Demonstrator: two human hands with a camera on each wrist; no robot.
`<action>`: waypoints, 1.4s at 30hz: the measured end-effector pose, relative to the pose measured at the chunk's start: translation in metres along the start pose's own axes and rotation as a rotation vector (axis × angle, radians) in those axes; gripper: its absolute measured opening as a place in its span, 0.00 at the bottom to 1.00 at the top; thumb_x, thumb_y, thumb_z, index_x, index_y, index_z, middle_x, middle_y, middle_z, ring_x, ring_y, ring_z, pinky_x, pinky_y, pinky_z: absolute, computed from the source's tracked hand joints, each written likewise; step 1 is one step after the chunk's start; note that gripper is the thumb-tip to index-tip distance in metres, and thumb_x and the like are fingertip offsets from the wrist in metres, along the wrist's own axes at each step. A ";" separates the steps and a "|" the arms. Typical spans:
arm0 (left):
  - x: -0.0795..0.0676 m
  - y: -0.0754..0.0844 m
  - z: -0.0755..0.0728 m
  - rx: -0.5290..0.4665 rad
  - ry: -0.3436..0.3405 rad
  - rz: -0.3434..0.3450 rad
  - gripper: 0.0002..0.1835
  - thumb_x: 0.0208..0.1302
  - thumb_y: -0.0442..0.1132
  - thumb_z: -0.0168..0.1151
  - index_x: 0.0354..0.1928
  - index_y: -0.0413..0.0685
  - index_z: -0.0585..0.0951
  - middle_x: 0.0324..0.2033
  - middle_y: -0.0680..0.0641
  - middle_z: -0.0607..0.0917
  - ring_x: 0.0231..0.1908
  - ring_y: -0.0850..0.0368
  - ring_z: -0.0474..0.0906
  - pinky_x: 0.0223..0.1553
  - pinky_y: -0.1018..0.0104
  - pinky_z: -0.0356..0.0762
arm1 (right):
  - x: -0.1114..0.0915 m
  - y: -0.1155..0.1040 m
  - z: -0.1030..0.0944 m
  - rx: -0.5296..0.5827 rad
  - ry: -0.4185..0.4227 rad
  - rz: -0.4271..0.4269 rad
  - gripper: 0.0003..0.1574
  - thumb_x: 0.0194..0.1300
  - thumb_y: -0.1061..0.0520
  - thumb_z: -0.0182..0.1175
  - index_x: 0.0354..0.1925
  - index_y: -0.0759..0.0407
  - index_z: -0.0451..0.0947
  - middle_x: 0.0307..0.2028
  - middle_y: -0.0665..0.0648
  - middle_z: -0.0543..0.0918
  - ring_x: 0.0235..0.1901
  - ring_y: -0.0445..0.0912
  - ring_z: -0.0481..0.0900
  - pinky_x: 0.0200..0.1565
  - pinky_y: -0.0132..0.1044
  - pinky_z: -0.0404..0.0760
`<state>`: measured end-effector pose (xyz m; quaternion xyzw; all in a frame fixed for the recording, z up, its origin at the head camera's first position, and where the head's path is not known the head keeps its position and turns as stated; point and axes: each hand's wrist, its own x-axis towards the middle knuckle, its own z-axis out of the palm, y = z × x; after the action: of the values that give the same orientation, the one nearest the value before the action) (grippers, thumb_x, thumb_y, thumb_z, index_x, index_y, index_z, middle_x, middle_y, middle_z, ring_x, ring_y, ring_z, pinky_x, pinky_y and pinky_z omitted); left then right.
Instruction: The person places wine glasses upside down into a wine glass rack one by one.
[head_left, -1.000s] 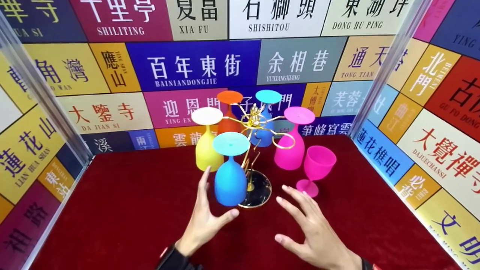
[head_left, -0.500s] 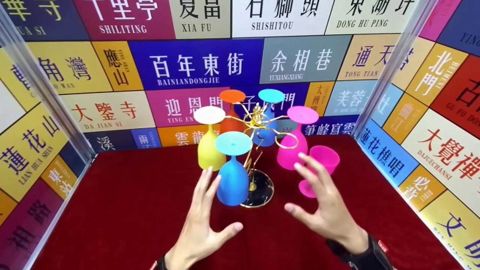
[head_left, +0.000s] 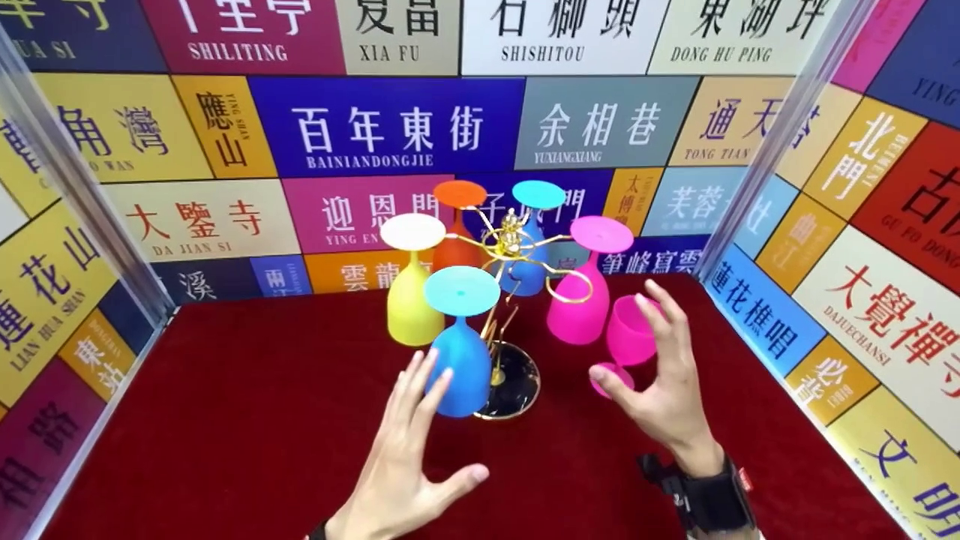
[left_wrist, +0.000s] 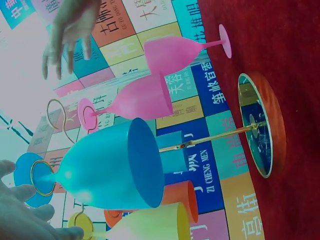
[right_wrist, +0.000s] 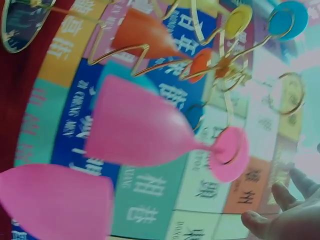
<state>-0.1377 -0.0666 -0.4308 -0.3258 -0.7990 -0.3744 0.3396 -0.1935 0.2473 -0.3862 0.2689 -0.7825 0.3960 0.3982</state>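
A gold wire goblet rack on a round black base carries several goblets upside down by their feet. Nearest me hangs a blue goblet; my left hand is beside it, fingers spread and overlapping its left side in the head view. One upright pink goblet stands on the table right of the rack. Around its right side, thumb in front of its foot, my right hand is held with fingers extended and apart. A second pink goblet hangs between the upright one and the rack's post.
Also hanging are a yellow goblet, an orange goblet and another blue goblet behind. A bare wire ring juts out at front right. Dark red cloth covers the table, with sign-printed walls around it.
My right hand has moved right and forward, from the open cloth to beside the upright pink goblet. The left hand has shifted slightly near the blue goblet. The goblets stay in place.
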 end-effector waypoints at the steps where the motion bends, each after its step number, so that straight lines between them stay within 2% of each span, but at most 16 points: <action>1: -0.001 0.000 0.001 -0.002 0.001 0.005 0.49 0.59 0.67 0.61 0.71 0.39 0.65 0.74 0.37 0.61 0.74 0.36 0.52 0.78 0.59 0.38 | -0.002 0.003 -0.001 -0.005 -0.007 0.024 0.57 0.44 0.54 0.78 0.69 0.63 0.63 0.73 0.63 0.60 0.70 0.52 0.62 0.68 0.33 0.62; 3: -0.003 0.000 0.003 0.004 -0.005 0.006 0.49 0.59 0.67 0.62 0.71 0.39 0.65 0.74 0.38 0.61 0.74 0.37 0.52 0.78 0.60 0.39 | -0.004 0.010 -0.003 -0.021 -0.019 0.060 0.59 0.41 0.58 0.78 0.70 0.61 0.63 0.74 0.61 0.60 0.71 0.52 0.62 0.68 0.38 0.63; 6: -0.005 0.001 0.005 0.019 -0.015 0.012 0.49 0.58 0.67 0.62 0.70 0.39 0.66 0.73 0.38 0.61 0.74 0.38 0.52 0.78 0.61 0.37 | -0.007 0.021 -0.006 -0.050 -0.014 0.103 0.60 0.40 0.59 0.78 0.71 0.60 0.63 0.74 0.59 0.59 0.72 0.51 0.60 0.68 0.52 0.64; 9: -0.003 0.000 0.004 0.037 -0.026 0.014 0.48 0.58 0.67 0.63 0.70 0.41 0.66 0.74 0.38 0.61 0.75 0.38 0.52 0.78 0.60 0.36 | -0.006 0.035 -0.009 -0.099 0.021 0.156 0.60 0.40 0.59 0.79 0.71 0.57 0.63 0.74 0.57 0.59 0.73 0.50 0.57 0.67 0.63 0.62; 11: -0.001 -0.001 0.004 0.046 -0.034 0.019 0.48 0.57 0.67 0.63 0.70 0.41 0.67 0.74 0.39 0.61 0.75 0.38 0.52 0.78 0.60 0.36 | -0.004 0.041 -0.011 -0.114 0.054 0.193 0.60 0.41 0.61 0.78 0.71 0.57 0.62 0.74 0.57 0.59 0.74 0.52 0.55 0.68 0.66 0.58; 15: 0.000 -0.002 0.003 0.057 -0.053 0.022 0.48 0.57 0.67 0.63 0.71 0.43 0.66 0.74 0.40 0.61 0.75 0.39 0.52 0.78 0.60 0.36 | -0.001 0.039 -0.011 -0.095 0.107 0.247 0.59 0.43 0.64 0.74 0.72 0.61 0.59 0.73 0.65 0.58 0.73 0.60 0.54 0.70 0.67 0.53; 18: -0.001 -0.002 0.002 0.062 -0.059 0.022 0.48 0.57 0.67 0.63 0.71 0.43 0.66 0.74 0.40 0.61 0.75 0.39 0.52 0.78 0.60 0.36 | 0.000 0.034 -0.009 -0.084 0.111 0.285 0.58 0.45 0.66 0.73 0.72 0.66 0.57 0.72 0.70 0.57 0.72 0.64 0.53 0.70 0.67 0.53; 24: -0.001 -0.003 0.004 0.065 -0.043 0.031 0.47 0.57 0.67 0.64 0.70 0.42 0.67 0.73 0.39 0.62 0.74 0.39 0.53 0.78 0.59 0.36 | 0.000 0.041 -0.006 -0.074 0.113 0.396 0.60 0.48 0.64 0.73 0.74 0.64 0.53 0.73 0.67 0.57 0.74 0.59 0.52 0.73 0.62 0.51; 29: -0.002 -0.004 0.007 0.063 -0.036 0.032 0.47 0.57 0.67 0.64 0.70 0.42 0.67 0.73 0.39 0.62 0.74 0.39 0.54 0.78 0.58 0.38 | -0.005 0.055 -0.004 -0.025 0.125 0.510 0.65 0.49 0.62 0.73 0.76 0.61 0.47 0.75 0.62 0.53 0.75 0.54 0.50 0.75 0.55 0.50; 34: -0.002 -0.003 0.007 0.068 -0.032 0.029 0.47 0.59 0.68 0.61 0.71 0.42 0.67 0.73 0.39 0.62 0.74 0.40 0.53 0.78 0.58 0.39 | -0.013 0.078 -0.002 0.041 0.120 0.601 0.71 0.49 0.63 0.73 0.78 0.54 0.39 0.77 0.60 0.50 0.76 0.53 0.48 0.75 0.55 0.48; 39: -0.002 -0.002 0.006 0.067 -0.034 0.023 0.47 0.59 0.68 0.60 0.71 0.43 0.66 0.73 0.40 0.62 0.75 0.41 0.53 0.78 0.59 0.38 | -0.027 0.111 0.003 0.123 0.146 0.668 0.73 0.50 0.62 0.74 0.78 0.42 0.36 0.76 0.58 0.51 0.76 0.54 0.49 0.76 0.53 0.50; 42: -0.001 -0.002 0.005 0.069 -0.043 0.018 0.47 0.58 0.67 0.62 0.71 0.44 0.66 0.74 0.40 0.61 0.75 0.41 0.53 0.78 0.61 0.36 | -0.032 0.122 0.008 0.165 0.155 0.698 0.73 0.50 0.62 0.74 0.78 0.38 0.36 0.75 0.58 0.53 0.75 0.53 0.52 0.75 0.53 0.53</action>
<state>-0.1398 -0.0638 -0.4343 -0.3293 -0.8155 -0.3365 0.3366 -0.2690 0.3100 -0.4650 -0.0138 -0.7599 0.5892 0.2743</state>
